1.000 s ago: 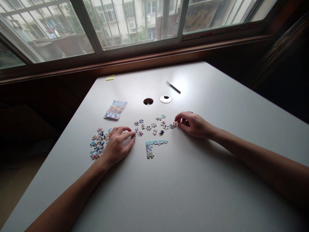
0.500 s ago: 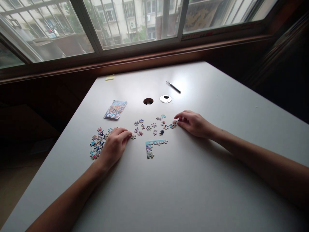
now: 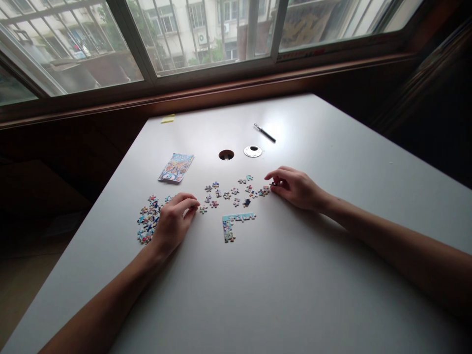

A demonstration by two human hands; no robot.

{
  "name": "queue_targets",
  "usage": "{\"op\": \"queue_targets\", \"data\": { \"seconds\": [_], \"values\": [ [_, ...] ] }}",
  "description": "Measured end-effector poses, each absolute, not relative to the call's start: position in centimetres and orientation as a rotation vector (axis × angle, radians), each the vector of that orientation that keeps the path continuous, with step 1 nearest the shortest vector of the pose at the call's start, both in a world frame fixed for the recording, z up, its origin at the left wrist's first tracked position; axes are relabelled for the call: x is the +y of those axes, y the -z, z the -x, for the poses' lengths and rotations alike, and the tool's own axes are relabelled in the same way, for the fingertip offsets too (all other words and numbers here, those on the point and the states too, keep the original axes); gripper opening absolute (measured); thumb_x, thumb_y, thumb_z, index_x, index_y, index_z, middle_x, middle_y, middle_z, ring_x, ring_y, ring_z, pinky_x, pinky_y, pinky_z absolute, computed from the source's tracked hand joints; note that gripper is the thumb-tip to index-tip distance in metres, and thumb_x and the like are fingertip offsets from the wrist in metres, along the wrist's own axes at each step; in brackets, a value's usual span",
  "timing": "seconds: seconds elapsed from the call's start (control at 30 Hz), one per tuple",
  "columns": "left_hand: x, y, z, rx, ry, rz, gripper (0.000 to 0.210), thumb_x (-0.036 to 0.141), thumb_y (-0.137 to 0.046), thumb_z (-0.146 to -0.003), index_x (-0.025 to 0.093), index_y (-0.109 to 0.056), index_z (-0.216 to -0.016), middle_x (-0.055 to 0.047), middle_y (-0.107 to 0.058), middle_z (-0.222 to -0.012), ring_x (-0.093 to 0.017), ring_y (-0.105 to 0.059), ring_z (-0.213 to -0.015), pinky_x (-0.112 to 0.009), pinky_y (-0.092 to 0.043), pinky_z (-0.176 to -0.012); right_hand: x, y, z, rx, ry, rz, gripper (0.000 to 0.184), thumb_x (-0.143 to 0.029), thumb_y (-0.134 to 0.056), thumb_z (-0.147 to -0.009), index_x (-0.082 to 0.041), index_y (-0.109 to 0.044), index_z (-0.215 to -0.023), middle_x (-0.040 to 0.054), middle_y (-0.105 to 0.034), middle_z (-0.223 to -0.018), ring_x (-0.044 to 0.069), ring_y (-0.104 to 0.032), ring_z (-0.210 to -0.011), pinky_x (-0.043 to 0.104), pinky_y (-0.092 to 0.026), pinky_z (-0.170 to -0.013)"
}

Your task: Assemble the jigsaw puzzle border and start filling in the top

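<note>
My left hand (image 3: pixel 175 220) rests on the table beside a pile of loose jigsaw pieces (image 3: pixel 146 222), fingers loosely curled. Its fingertips are close to a single jigsaw piece (image 3: pixel 203 209), with a small gap between index finger and thumb. My right hand (image 3: pixel 295 188) is at the right end of the scattered jigsaw pieces (image 3: pixel 235 191), its thumb and fingers bent around a small dark jigsaw piece (image 3: pixel 273 184). Between the hands and nearer to me lies a joined corner of the puzzle (image 3: pixel 228 219), L-shaped, with a light-blue top strip.
On the white table (image 3: pixel 280 285) a small printed picture sheet (image 3: pixel 176 167) lies at the left. Farther back are a round cable hole (image 3: pixel 226 155), its metal cover (image 3: pixel 252 151), a black pen (image 3: pixel 264 132) and a yellow sticky note (image 3: pixel 168 118). A window (image 3: pixel 206 34) stands behind.
My left fingertips have drawn back slightly from the single piece. My right hand has shifted a little, and a dark jigsaw piece now shows between its fingers.
</note>
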State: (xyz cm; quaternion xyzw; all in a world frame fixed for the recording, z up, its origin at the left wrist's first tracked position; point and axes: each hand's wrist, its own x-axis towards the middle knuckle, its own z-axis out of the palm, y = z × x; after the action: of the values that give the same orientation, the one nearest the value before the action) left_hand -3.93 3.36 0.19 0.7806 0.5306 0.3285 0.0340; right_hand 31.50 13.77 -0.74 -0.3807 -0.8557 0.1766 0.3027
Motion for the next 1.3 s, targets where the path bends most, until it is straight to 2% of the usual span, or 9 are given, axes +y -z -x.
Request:
{"op": "queue_targets", "data": {
  "seconds": [0.13, 0.3, 0.5, 0.73, 1.03, 1.3],
  "values": [
    [3.3, -0.3, 4.0, 1.676, -1.121, -2.268, 0.011, 0.014, -0.062, -0.09, 0.02, -0.071, -0.092, -0.003, -0.071, -0.097, -0.017, -0.068, -0.088, -0.029, -0.058, -0.079, 13.6, 0.6, -31.4, -2.25, -0.497, 0.992, 0.017, -0.026, -0.059, -0.087, -0.021, -0.067, -0.102, 0.0069, -0.061, -0.094, 0.016, -0.056, -0.07, 0.033, -0.05, -0.066],
    [3.1, -0.6, 3.5, 1.564, -1.273, -2.215, 0.009, 0.019, -0.068, -0.089, 0.02, -0.075, -0.095, -0.004, -0.072, -0.103, -0.017, -0.07, -0.092, -0.031, -0.062, -0.085, 13.5, 0.5, -31.5, -2.264, -0.508, 0.973, 0.014, -0.025, -0.059, -0.088, -0.021, -0.068, -0.098, 0.0065, -0.063, -0.096, 0.015, -0.057, -0.07, 0.032, -0.049, -0.065],
    [2.6, -1.1, 2.7, 1.39, -1.326, -2.288, 0.015, 0.014, -0.07, -0.087, 0.02, -0.075, -0.099, -0.004, -0.073, -0.105, -0.016, -0.072, -0.091, -0.03, -0.064, -0.084, 13.8, 0.8, -31.6, -2.257, -0.494, 0.965, 0.01, -0.023, -0.06, -0.086, -0.021, -0.067, -0.093, 0.0049, -0.063, -0.09, 0.014, -0.055, -0.067, 0.03, -0.047, -0.062],
    [2.4, -0.2, 3.0, 1.31, -1.307, -2.109, 0.037, 0.014, -0.071, -0.085, 0.02, -0.063, -0.121, -0.007, -0.073, -0.113, -0.018, -0.074, -0.093, -0.036, -0.064, -0.09, 13.7, 0.8, -31.6, -2.251, -0.489, 0.972, 0.01, -0.022, -0.061, -0.085, -0.021, -0.066, -0.094, 0.004, -0.064, -0.087, 0.014, -0.055, -0.066, 0.029, -0.046, -0.062],
    [2.4, -0.7, 2.9, 1.364, -1.266, -2.231, 0.036, 0.014, -0.07, -0.085, 0.021, -0.062, -0.119, -0.005, -0.073, -0.11, -0.014, -0.072, -0.084, -0.031, -0.063, -0.082, 13.8, 0.9, -31.5, -2.249, -0.499, 0.976, 0.011, -0.021, -0.06, -0.085, -0.021, -0.066, -0.094, 0.0039, -0.065, -0.086, 0.014, -0.055, -0.066, 0.029, -0.046, -0.062],
    [2.3, -0.7, 2.7, 1.352, -1.288, -2.246, 0.038, 0.01, -0.067, -0.083, 0.021, -0.059, -0.119, -0.005, -0.074, -0.113, -0.014, -0.072, -0.084, -0.031, -0.062, -0.081, 13.8, 0.9, -31.6, -2.252, -0.499, 0.981, 0.012, -0.021, -0.06, -0.084, -0.021, -0.066, -0.094, 0.0037, -0.065, -0.086, 0.014, -0.055, -0.066, 0.029, -0.046, -0.062]
  ]
}}
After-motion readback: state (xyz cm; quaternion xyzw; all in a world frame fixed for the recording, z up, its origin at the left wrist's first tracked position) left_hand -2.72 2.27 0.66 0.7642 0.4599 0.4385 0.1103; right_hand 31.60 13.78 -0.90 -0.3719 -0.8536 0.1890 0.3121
